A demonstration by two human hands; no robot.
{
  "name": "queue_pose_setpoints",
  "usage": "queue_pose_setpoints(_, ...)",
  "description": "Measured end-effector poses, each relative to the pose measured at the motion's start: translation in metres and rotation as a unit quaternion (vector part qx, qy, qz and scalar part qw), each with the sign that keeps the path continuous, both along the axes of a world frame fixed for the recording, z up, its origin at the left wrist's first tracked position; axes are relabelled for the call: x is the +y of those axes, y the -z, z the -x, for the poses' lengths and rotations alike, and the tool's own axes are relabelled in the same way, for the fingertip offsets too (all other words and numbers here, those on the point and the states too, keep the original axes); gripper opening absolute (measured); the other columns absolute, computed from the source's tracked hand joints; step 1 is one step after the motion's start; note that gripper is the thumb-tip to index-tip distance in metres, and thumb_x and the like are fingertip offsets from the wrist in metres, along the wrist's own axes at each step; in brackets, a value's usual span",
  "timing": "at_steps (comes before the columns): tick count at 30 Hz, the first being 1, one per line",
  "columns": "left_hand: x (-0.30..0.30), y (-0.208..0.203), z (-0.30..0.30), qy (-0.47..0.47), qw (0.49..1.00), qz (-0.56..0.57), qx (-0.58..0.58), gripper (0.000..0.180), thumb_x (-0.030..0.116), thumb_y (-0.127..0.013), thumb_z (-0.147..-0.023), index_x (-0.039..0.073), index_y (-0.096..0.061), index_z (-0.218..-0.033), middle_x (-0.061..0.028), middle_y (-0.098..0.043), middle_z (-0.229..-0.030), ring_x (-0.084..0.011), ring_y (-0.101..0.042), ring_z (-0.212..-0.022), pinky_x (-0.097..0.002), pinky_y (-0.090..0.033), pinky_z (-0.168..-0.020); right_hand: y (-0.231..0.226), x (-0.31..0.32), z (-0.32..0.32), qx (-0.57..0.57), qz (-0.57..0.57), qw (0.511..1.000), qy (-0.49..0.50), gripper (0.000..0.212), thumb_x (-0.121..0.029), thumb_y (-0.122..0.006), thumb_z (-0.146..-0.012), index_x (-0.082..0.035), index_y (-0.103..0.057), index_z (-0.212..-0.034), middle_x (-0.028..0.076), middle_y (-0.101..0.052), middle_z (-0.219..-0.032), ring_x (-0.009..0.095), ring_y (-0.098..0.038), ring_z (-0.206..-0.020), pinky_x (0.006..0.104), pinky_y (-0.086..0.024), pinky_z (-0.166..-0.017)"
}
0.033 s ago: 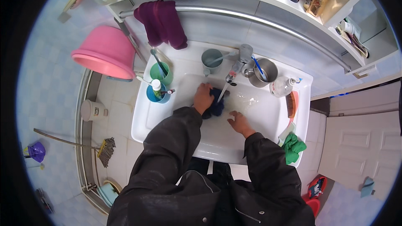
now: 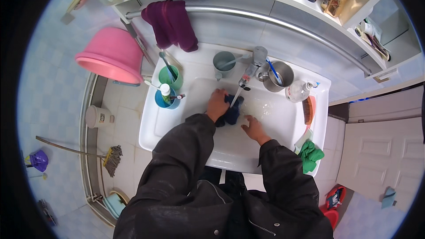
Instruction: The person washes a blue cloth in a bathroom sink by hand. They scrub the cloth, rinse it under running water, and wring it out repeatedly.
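Note:
A wet, dark blue cloth (image 2: 231,115) lies bunched in the white sink (image 2: 279,121), under the stream from the metal faucet (image 2: 259,55). My left hand (image 2: 217,105) is closed over the cloth's left side; its fingertips are partly hidden. Just right of the cloth, my right hand (image 2: 253,129) is low over the basin with its fingers apart and nothing in them. Whether its fingertips touch the cloth's edge I cannot tell.
Behind the basin stand a grey cup (image 2: 224,63), a metal mug (image 2: 280,78) and a pump bottle (image 2: 298,91). Green and blue cups (image 2: 171,79) occupy the left rim. A brush (image 2: 308,110) and green cloth (image 2: 311,155) lie right. A purple cloth (image 2: 171,24) hangs from the rail.
My left hand has shifted slightly to the right, and the dark blue cloth under it has changed shape a little. My right hand is almost where it was.

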State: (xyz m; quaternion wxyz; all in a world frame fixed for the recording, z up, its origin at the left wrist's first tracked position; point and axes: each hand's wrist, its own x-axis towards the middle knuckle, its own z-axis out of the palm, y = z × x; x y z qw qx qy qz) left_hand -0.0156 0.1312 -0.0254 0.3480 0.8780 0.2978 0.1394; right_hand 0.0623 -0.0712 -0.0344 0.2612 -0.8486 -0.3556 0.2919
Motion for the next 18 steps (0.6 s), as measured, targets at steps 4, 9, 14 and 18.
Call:
queue_pose_setpoints(4, -0.025, -0.023, -0.005, 0.101, 0.985, 0.035, -0.136, 0.021, 0.008, -0.068, -0.065, 0.008, -0.056, -0.082, -0.0131, -0.054, -0.091, -0.0357, -0.051, -0.096, -0.0432, -0.044, -0.080, -0.009, 0.010, -0.008, -0.092, -0.192, 0.973, 0.086, 0.059, -0.012, -0.078, -0.068, -0.004, -0.053, -0.121, 0.019, -0.059, -0.113, 0.038, -0.055, -0.111, 0.0413, -0.045, -0.095)
queue_pose_setpoints(9, -0.016, -0.053, 0.029, 0.273, 0.958, 0.039, 0.075, 0.029, 0.014, -0.076, -0.065, 0.010, -0.056, -0.085, -0.0109, -0.052, -0.098, -0.0352, -0.050, -0.100, -0.0428, -0.044, -0.082, -0.023, 0.010, -0.019, -0.023, -0.054, 0.995, -0.075, 0.059, -0.011, -0.078, -0.064, -0.010, -0.053, -0.117, 0.017, -0.051, -0.125, 0.039, -0.051, -0.113, 0.0426, -0.045, -0.094)
queue_pose_setpoints(14, -0.031, -0.027, 0.047, 0.205, 0.957, -0.056, 0.196, 0.054, 0.032, -0.075, -0.075, 0.017, -0.051, -0.120, -0.0164, -0.044, -0.124, -0.0408, -0.045, -0.117, -0.0496, -0.043, -0.093, -0.016, -0.006, 0.006, -0.145, -0.021, 0.987, -0.062, 0.053, -0.016, -0.074, -0.073, -0.016, -0.052, -0.121, 0.016, -0.046, -0.127, 0.040, -0.052, -0.107, 0.0483, -0.048, -0.085)
queue_pose_setpoints(18, -0.060, 0.017, 0.035, 0.174, 0.947, -0.195, 0.188, 0.048, 0.031, -0.066, -0.081, 0.020, -0.051, -0.125, -0.0141, -0.044, -0.129, -0.0359, -0.048, -0.109, -0.0528, -0.047, -0.081, 0.010, 0.002, 0.010, -0.152, 0.014, 0.987, -0.059, 0.052, -0.015, -0.066, -0.081, -0.014, -0.047, -0.129, 0.021, -0.047, -0.121, 0.041, -0.051, -0.107, 0.0508, -0.047, -0.085)
